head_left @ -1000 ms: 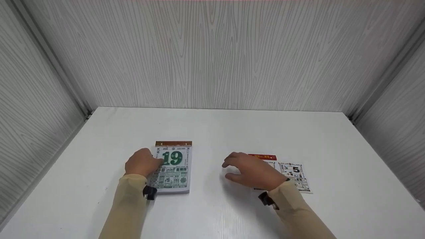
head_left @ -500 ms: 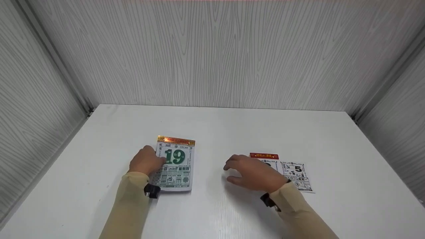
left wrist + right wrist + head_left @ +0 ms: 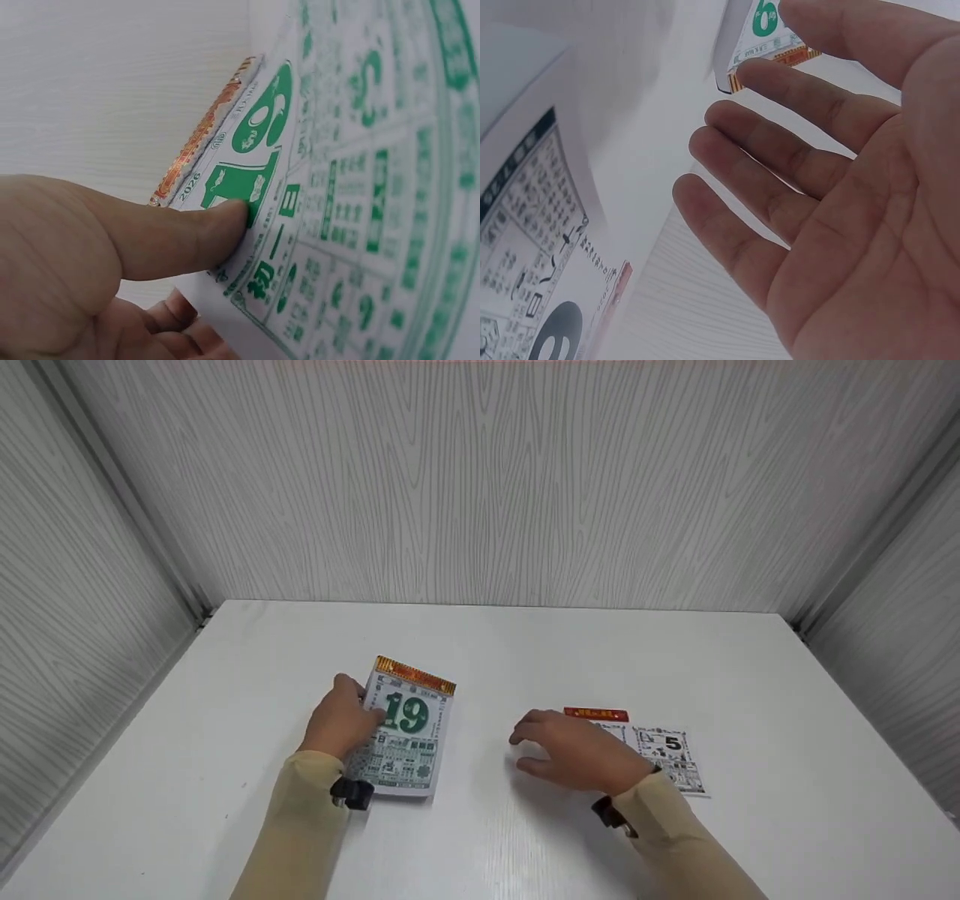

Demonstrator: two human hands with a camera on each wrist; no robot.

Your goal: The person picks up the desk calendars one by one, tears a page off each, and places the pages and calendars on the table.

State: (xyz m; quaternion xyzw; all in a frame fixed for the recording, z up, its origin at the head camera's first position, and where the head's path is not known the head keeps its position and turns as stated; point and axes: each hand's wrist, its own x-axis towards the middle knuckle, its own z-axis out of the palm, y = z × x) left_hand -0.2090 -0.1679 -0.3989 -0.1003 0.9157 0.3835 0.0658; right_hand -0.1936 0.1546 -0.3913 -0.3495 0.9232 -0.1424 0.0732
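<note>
My left hand (image 3: 341, 720) grips a thick tear-off calendar (image 3: 405, 757) by its left side. The thumb lies on the printed green "19", and the other fingers go beneath the pad, as the left wrist view shows. The calendar's orange-gold header strip (image 3: 415, 673) is turned toward the right, and the pad is tilted on the table. My right hand (image 3: 577, 750) holds nothing, its fingers relaxed and spread in the right wrist view. It overlaps a smaller calendar (image 3: 596, 714) with a red header, hiding most of it in the head view.
A sheet or pad printed with a black "5" (image 3: 673, 757) lies right beside the red-headed calendar. Everything rests on a white table (image 3: 480, 652), with a grey wood-grain panel (image 3: 480, 487) behind and side panels at left and right.
The left hand has lifted the calendar's left side and moved it slightly to the right, turning its top clockwise. The right hand stays nearly where it was.
</note>
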